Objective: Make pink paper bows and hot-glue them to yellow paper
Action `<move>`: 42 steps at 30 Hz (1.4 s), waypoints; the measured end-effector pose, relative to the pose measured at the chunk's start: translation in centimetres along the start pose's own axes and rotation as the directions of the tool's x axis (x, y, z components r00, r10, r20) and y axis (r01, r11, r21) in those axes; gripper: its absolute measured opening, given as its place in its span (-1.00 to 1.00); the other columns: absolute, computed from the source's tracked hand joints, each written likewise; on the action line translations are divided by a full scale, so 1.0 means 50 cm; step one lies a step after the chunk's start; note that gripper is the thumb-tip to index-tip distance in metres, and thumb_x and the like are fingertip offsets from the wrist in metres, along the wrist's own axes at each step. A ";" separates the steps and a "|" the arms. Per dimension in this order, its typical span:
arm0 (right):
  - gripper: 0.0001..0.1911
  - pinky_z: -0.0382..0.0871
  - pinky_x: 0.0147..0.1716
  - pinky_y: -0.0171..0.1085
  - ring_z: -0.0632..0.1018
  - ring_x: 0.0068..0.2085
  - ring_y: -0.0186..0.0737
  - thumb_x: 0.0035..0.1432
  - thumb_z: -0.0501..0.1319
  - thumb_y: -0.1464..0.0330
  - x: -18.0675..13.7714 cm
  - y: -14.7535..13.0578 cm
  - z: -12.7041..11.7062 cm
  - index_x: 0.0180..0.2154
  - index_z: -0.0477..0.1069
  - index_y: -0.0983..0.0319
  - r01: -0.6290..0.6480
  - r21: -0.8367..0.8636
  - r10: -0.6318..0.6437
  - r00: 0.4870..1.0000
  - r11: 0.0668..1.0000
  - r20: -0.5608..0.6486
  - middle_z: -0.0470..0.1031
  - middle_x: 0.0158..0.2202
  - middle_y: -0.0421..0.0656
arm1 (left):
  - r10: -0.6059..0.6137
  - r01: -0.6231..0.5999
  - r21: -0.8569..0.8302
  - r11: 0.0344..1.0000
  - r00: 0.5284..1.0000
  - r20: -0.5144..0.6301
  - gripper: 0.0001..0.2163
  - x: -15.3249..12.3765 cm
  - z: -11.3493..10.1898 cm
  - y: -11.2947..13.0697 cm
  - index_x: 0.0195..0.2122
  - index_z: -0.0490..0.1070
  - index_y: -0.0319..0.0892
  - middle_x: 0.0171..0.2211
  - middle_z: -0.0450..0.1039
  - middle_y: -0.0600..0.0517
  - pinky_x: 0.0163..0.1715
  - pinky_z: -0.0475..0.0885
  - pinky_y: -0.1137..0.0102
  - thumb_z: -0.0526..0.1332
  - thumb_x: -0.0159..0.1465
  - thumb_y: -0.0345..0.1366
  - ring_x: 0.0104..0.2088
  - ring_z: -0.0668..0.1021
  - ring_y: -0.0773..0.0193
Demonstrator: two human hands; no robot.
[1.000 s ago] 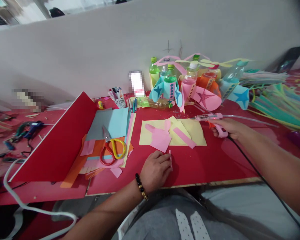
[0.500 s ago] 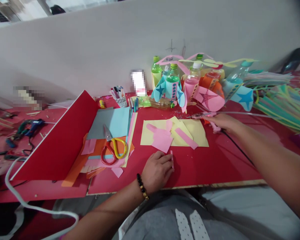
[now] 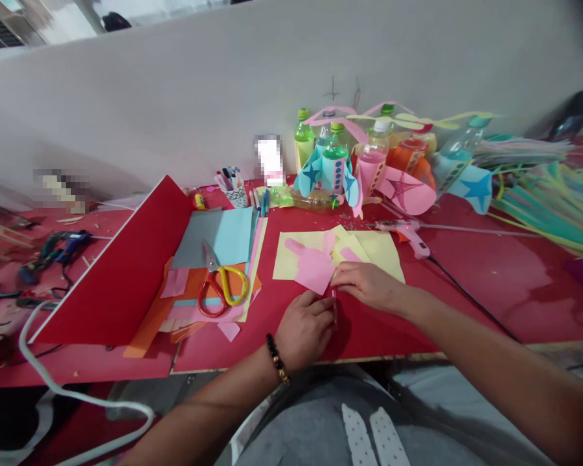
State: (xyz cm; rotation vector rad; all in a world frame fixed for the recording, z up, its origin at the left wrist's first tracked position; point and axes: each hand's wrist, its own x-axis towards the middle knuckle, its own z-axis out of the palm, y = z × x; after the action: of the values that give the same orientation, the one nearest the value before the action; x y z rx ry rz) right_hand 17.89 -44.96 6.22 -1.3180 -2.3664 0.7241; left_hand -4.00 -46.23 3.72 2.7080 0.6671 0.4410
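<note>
My left hand (image 3: 305, 327) rests on the red table, its fingers closed on a narrow pink paper strip (image 3: 335, 309) that stands on edge. At the strip's far end my right hand (image 3: 369, 285) has its thumb and fingers pinched together; the fingertips seem to touch the strip. Beyond both hands lies a pink paper cutout (image 3: 315, 266) with two rounded lobes, on top of pale yellow paper (image 3: 285, 259). Another pink paper piece (image 3: 350, 254) is partly covered by my right hand. To the right, a pink glue gun (image 3: 411, 234) lies on its side with its cord trailing.
Scissors (image 3: 222, 285) lie on coloured paper sheets (image 3: 223, 233) at the left, beside a slanted red board (image 3: 126, 278). Decorated plastic bottles (image 3: 337, 162) stand along the wall near a marker cup (image 3: 235, 195). Coloured strips (image 3: 554, 200) are heaped at the right.
My right hand has let go of the glue gun, now lying on the table, and moved left to the pink strip's far end. My left hand has stayed put.
</note>
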 end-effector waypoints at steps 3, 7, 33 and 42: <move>-0.71 0.30 -0.19 -0.28 0.49 -0.19 -0.22 0.19 0.07 0.49 0.022 0.003 0.015 -0.24 0.56 0.17 0.034 -0.010 -0.033 0.997 0.999 0.065 0.50 -0.22 -0.11 | -0.003 0.003 0.015 1.000 1.000 0.000 -0.82 -0.001 0.001 0.000 -0.16 0.48 -0.15 0.01 0.45 0.02 -0.06 0.36 0.19 0.14 0.25 -0.34 -0.10 0.42 0.17; -0.74 0.30 -0.19 -0.29 0.48 -0.21 -0.22 0.14 0.09 0.52 0.033 0.007 0.008 -0.29 0.55 0.23 0.059 -0.052 -0.051 0.989 0.997 0.139 0.49 -0.25 -0.10 | 0.010 -0.009 0.022 1.000 1.000 -0.009 -0.84 0.001 -0.001 0.001 -0.20 0.48 -0.16 -0.02 0.47 0.00 -0.07 0.37 0.21 0.14 0.25 -0.35 -0.12 0.42 0.19; -0.83 0.20 -0.33 -0.33 0.45 -0.34 -0.25 0.08 0.09 0.51 -0.030 -0.001 -0.002 -0.42 0.44 0.25 -0.104 -0.177 0.131 0.981 0.979 0.146 0.47 -0.36 -0.10 | 0.042 -0.043 0.019 0.999 0.997 0.061 -0.80 0.039 -0.023 0.011 -0.51 0.52 -0.15 -0.37 0.46 -0.03 -0.26 0.35 0.30 0.15 0.20 -0.43 -0.28 0.37 0.23; -0.87 0.17 -0.37 -0.33 0.43 -0.36 -0.25 0.01 0.11 0.51 -0.061 0.006 0.018 -0.43 0.42 0.24 -0.195 -0.179 0.211 0.974 0.964 0.078 0.45 -0.39 -0.13 | -0.115 0.115 -0.005 0.993 0.991 0.067 -0.82 0.060 -0.017 0.003 -0.47 0.53 -0.14 -0.45 0.47 0.02 -0.30 0.36 0.33 0.17 0.06 -0.53 -0.29 0.40 0.21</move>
State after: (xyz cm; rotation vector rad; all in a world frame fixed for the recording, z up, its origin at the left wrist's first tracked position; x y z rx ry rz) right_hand 19.20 -47.69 5.17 -1.6526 -2.4392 0.6673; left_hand -1.72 -44.72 5.18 2.6463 0.7957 0.3231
